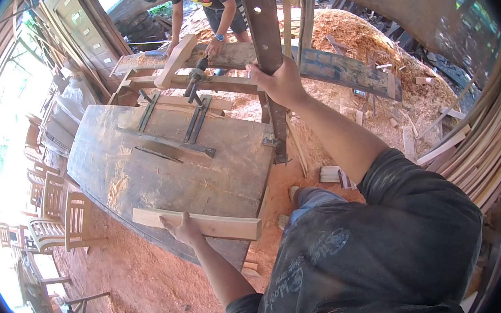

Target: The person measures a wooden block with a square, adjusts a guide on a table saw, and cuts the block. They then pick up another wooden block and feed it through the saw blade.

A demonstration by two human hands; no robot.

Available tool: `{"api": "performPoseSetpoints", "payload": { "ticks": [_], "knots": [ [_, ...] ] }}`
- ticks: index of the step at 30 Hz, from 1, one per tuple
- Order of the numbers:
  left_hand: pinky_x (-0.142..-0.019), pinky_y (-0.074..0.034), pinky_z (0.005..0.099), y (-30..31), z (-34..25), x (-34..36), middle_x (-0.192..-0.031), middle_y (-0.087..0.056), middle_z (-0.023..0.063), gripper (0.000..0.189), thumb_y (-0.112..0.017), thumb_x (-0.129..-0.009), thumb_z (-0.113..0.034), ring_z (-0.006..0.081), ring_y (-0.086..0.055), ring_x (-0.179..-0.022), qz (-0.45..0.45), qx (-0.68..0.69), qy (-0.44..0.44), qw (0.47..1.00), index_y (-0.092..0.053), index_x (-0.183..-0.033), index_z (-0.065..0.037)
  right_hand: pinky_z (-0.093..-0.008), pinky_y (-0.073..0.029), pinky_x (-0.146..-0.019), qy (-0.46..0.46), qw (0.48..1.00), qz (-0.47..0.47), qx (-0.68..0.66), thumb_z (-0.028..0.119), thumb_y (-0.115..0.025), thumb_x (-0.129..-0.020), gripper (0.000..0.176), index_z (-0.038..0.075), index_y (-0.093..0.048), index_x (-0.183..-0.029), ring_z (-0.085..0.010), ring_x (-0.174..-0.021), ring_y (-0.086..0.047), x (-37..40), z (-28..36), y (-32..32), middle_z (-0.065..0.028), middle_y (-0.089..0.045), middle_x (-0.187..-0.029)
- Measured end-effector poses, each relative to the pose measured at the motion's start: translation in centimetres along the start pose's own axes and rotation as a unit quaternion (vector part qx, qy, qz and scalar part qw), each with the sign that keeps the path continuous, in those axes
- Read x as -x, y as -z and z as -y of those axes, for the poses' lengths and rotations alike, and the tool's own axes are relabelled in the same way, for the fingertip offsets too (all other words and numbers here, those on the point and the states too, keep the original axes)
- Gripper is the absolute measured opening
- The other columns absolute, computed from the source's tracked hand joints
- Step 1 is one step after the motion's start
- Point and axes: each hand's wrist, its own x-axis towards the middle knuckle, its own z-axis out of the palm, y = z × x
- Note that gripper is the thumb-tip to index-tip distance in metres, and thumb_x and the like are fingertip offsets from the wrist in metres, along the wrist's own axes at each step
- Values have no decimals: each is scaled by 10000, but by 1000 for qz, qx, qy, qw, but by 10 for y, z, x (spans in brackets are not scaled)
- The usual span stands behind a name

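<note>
My left hand (pixel 183 230) holds a pale wooden plank (pixel 227 225) by its side, near the front edge of a large worn table (pixel 145 191). The plank lies along the tabletop. Higher up, my right hand (pixel 283 85) grips the edge of an upright rusty metal bar (pixel 266 40) with holes in it. The bar stands at the table's right end. On the tabletop rests a metal frame (pixel 164 142) with two crosspieces and a saw blade (pixel 159 155) showing through a slot.
Across the table, a person (pixel 218 8) leans over a long bench (pixel 235 55), hands near a wooden block (pixel 176 61) and a clamp (pixel 195 80). Wooden chairs (pixel 75 218) stand left. Sawdust (pixel 123 277) covers the floor; curved wood strips (pixel 473 153) are stacked right.
</note>
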Motion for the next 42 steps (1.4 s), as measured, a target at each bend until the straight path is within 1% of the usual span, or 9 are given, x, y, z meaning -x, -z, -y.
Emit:
{"api": "performPoseSetpoints", "payload": {
  "ticks": [4,7,13,16,25,28,34,40,42],
  "knots": [
    [-1202,-420,454,-2,4,-2,-1669,-403,192,932,-747,-835,-177,408,-499,-1447,-12,2,-26,1000,-334,-1670,-229,-298,-544,-670,-5,1000,3,-19,227,-798,-943,230,6,-736,-956,-121,-752,-723,0,-2,-1,-60,-758,-804],
    [-1199,-425,452,-1,2,-1,-1666,-406,196,935,-749,-833,-175,412,-504,-1441,-4,3,-8,1000,-335,-1669,-233,-296,-544,-670,-7,1000,6,-15,227,-797,-944,229,6,-738,-955,-117,-753,-722,0,0,0,-60,-758,-804],
    [-1196,-432,458,-3,9,-5,-1660,-411,204,939,-749,-831,-177,416,-507,-1436,-9,6,-29,1000,-331,-1670,-233,-293,-540,-664,-8,1000,6,-15,225,-798,-941,226,6,-741,-949,-111,-742,-715,0,1,0,-55,-757,-800],
    [-1198,-427,459,0,2,-1,-1659,-413,204,936,-749,-831,-184,417,-505,-1437,-2,0,-3,1000,-334,-1669,-221,-292,-537,-660,-3,1000,4,-11,223,-800,-938,224,7,-741,-948,-107,-734,-710,0,-3,0,-52,-755,-796],
    [-1204,-424,457,-5,10,-8,-1658,-415,199,941,-753,-832,-187,408,-506,-1439,-11,-6,-20,1000,-328,-1670,-235,-287,-533,-654,4,1000,1,-10,223,-800,-937,218,15,-733,-944,-102,-726,-704,0,-2,0,-40,-744,-779],
    [-1210,-417,454,-1,1,-2,-1664,-408,195,939,-757,-838,-188,404,-498,-1448,4,1,18,1000,-326,-1671,-231,-289,-533,-653,2,1000,3,-17,219,-799,-936,212,17,-734,-944,-102,-726,-705,0,-1,0,-40,-744,-779],
    [-1213,-414,455,-4,9,-6,-1667,-405,191,941,-760,-843,-183,405,-489,-1457,-7,-8,-8,1000,-321,-1673,-237,-293,-535,-654,-7,1000,3,-12,209,-799,-932,200,20,-736,-944,-101,-729,-707,0,2,0,-43,-744,-778],
    [-1214,-411,452,0,-1,0,-1668,-404,191,940,-763,-838,-177,406,-494,-1451,0,-2,10,1000,-328,-1670,-230,-295,-534,-656,-13,1000,8,-13,217,-799,-932,208,20,-730,-937,-102,-719,-697,0,2,1,-36,-735,-772],
    [-1212,-415,450,-3,6,-4,-1667,-406,191,939,-762,-839,-177,404,-495,-1451,-5,0,-12,1000,-329,-1670,-227,-294,-532,-654,-11,1000,6,-15,222,-800,-932,215,21,-725,-936,-100,-715,-693,0,4,1,-34,-733,-772]
  ]
}}
